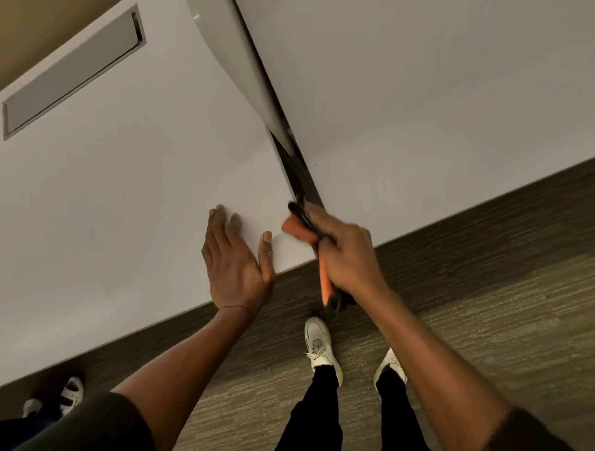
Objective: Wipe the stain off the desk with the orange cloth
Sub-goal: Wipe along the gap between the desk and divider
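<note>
My right hand (346,253) is closed around the orange cloth (297,230) at the near right corner of the white desk (120,190). A dark thin object, blurred, is gripped along with the cloth, and an orange strip hangs down below my fist. One end of the cloth pokes out over the desk corner. My left hand (235,256) lies flat on the desk edge just left of the cloth, fingers spread, holding nothing. I cannot make out a stain on the desk surface.
A second white desk (431,94) stands to the right, split from the first by a dark gap (300,174). A grey cable hatch (71,72) sits at the far left. My feet stand on carpet (472,318); another person's shoe (67,394) shows at lower left.
</note>
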A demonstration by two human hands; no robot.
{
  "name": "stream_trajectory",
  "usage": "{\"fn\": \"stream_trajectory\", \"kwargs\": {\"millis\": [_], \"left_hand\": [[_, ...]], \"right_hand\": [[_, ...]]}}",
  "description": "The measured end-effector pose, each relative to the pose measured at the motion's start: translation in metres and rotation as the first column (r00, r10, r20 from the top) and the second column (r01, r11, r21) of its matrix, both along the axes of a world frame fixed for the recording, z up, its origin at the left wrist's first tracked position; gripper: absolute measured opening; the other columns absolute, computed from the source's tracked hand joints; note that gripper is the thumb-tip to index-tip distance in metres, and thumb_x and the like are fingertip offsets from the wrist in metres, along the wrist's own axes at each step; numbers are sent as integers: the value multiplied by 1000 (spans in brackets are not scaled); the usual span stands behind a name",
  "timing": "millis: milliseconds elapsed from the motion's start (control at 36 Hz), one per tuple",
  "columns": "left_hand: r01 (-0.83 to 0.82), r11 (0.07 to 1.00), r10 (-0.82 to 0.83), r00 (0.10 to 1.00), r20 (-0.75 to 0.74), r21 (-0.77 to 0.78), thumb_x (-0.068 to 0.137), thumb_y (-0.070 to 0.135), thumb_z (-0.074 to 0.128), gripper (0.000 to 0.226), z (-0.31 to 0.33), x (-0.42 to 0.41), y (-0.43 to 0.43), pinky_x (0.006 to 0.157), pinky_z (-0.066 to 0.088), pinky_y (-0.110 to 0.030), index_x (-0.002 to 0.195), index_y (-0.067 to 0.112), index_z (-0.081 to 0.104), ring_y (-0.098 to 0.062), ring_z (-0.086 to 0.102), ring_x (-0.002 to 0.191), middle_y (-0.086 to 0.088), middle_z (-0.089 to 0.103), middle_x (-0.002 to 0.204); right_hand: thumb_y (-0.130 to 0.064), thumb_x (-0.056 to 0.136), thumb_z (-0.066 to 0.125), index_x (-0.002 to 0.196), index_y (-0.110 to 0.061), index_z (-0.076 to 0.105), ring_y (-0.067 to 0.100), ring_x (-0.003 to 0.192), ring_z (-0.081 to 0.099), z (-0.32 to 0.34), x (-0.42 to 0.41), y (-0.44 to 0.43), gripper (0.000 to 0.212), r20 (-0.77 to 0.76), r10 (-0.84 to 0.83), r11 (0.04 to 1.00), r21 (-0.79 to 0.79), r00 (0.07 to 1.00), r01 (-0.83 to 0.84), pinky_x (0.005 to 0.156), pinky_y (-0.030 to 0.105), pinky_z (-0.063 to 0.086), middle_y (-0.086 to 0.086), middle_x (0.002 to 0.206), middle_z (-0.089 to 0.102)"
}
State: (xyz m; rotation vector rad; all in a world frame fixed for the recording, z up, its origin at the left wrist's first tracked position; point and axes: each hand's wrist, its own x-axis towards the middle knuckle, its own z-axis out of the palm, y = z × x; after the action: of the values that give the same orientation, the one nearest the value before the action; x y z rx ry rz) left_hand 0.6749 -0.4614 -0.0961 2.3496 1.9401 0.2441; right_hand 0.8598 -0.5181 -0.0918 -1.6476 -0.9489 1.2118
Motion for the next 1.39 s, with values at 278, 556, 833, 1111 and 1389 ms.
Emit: {"fn": "stream_trajectory", "kwargs": {"millis": [278,556,833,1111,1389], "left_hand": [[-4,1000,4,1000,6,2,107,57,34,72,-1,-1,0,131,24,-53,156,4,41,-33,21,164,-18,26,174],[4,1000,-4,1000,-10,0,108,58,35,72,-3,-5,2,133,21,-50,157,5,41,-34,21,165,-19,26,175],[-8,1000,8,1000,4,-29,107,63,24,78,2,-2,0,133,21,-52,157,6,41,-32,17,166,-17,24,176],[-4,996,8,999,46,-92,110,59,19,75,7,-5,-1,135,16,-49,161,7,35,-30,10,168,-15,18,178],[76,969,-22,975,223,-235,114,51,26,62,34,-34,13,129,30,-53,157,10,43,-28,26,162,-10,31,173]], "right_hand": [[9,96,55,146,-33,56,18,131,61,-1,-12,-6,64,-10,-72,997,8,997,73,107,40,55,-4,148,60],[-3,93,51,139,-38,64,16,119,67,-9,5,139,59,110,-45,999,14,993,43,106,29,52,-3,120,77],[8,96,47,150,-33,53,19,128,62,4,2,82,68,304,15,995,86,952,-43,107,18,43,0,143,64],[5,90,56,163,-19,29,28,150,41,18,-21,-34,81,674,258,946,-30,692,-323,116,48,46,8,168,33],[11,88,58,159,-22,39,21,149,43,56,-42,-78,80,686,257,957,-83,680,-278,121,30,29,0,168,32]]}}
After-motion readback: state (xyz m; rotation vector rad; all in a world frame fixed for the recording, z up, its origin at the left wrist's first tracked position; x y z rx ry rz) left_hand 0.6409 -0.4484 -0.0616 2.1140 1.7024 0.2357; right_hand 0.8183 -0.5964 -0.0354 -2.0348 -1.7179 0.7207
